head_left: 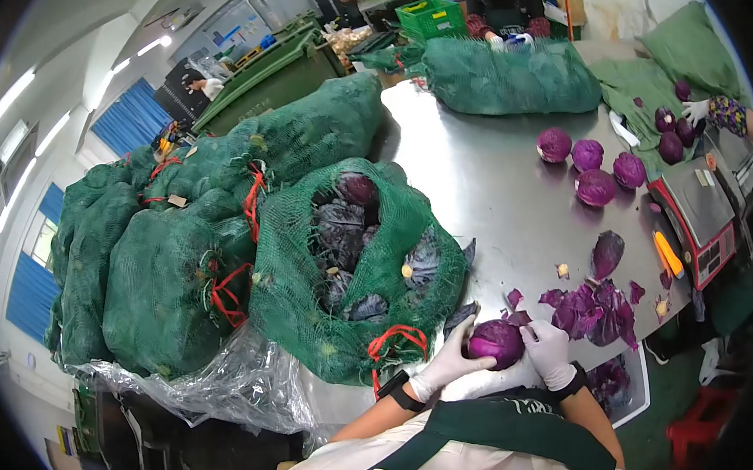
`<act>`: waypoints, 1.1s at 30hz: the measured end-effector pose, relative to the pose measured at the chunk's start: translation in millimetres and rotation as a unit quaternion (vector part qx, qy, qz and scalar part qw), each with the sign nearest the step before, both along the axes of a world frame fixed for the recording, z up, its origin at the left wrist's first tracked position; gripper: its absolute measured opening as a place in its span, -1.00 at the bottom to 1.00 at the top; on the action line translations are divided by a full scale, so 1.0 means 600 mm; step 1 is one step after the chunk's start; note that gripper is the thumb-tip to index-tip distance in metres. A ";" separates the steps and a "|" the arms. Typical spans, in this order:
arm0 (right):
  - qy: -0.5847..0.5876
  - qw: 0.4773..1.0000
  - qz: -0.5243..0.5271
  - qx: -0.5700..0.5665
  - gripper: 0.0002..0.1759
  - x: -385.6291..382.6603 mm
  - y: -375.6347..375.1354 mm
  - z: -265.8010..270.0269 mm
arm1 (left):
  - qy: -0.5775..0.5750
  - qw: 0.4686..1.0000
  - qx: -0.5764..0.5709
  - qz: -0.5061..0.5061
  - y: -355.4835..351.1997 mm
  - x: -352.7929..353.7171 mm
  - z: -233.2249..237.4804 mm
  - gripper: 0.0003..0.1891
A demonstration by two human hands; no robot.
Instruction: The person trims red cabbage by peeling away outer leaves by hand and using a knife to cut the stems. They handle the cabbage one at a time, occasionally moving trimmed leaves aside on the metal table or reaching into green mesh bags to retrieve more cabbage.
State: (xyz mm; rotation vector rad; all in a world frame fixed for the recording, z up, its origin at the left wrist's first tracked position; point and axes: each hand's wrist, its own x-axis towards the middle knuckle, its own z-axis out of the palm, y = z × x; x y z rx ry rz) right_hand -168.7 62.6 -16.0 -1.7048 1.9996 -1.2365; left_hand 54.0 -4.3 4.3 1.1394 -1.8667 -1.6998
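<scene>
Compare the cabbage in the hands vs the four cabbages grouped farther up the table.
The held cabbage sits between the left hand and right hand at the near edge; the four cabbages rest untouched on the steel table. Torn purple leaves lie beside the held cabbage; the four cabbages have bare steel around them. Shared: round and purple.

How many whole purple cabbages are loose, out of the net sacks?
9. One cabbage held between left hand and right hand; four clustered on the steel table; four on green sacking far right. More may hide inside the net sacks.
</scene>
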 end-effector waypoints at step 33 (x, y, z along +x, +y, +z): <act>-0.028 0.990 0.023 0.139 -0.67 -0.025 0.074 0.032 | -0.067 0.964 -0.250 -0.065 0.007 -0.115 0.026 0.02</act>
